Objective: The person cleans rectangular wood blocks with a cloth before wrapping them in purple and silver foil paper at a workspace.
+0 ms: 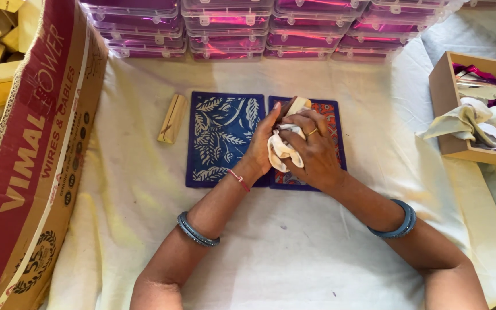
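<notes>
I saw left hand (pixel 262 146) clasped on wooden block (pixel 297 105) | right hand (pixel 311 146) closed around white cloth (pixel 281 152), pressed to block | both over red patterned mat (pixel 333 117), blue leaf-print mat (pixel 222 138) beside

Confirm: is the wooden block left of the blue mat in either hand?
No, the wooden block lies alone on the cloth, apart from both hands.

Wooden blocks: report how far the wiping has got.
Looks done: one wooden block lies on the white cloth cover, left of the blue leaf-print mat. In hand: left hand holds another block while right hand presses a white rag to it. Left, probably: the blocks heaped in the cardboard carton.
</notes>
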